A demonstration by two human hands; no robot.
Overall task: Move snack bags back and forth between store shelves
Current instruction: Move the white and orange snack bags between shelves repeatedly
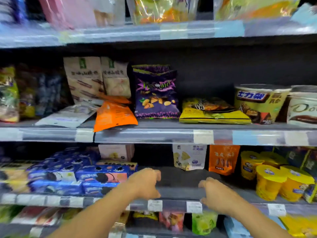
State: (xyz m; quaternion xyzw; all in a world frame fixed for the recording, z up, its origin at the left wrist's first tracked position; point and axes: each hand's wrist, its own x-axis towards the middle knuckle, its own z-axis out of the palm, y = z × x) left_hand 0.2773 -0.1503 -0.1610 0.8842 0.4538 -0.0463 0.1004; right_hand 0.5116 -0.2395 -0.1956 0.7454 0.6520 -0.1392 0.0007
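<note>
Purple foil marks the clearest thing in view: the purple snack bag (156,93), standing upright on the middle shelf (154,125), its lettering smeared by blur. Above it, the packs on the top shelf (163,9) are cut off by the frame edge and too blurred to read. Far to its left the bags (34,93) dissolve into dark streaks, and far to its right a white tub (303,107) is cropped. Two shelves below it, the bottom packets (171,220) are partly hidden behind the person's forearms. Just left of the purple snack bag an orange bag (115,115) lies tilted, its lower corner overhanging the shelf's front strip. Just right of it, yellow bags (212,110) lie flat in a stack. Both hands are one shelf below the purple snack bag and well apart from it, over a bare dark patch of the lower shelf (180,177). The left hand (145,182) is almost straight below the bag and the right hand (216,194) is below and to its right. Each hand has its fingers loosely curled downward and grips nothing; whether the fingertips touch the shelf cannot be told.
</note>
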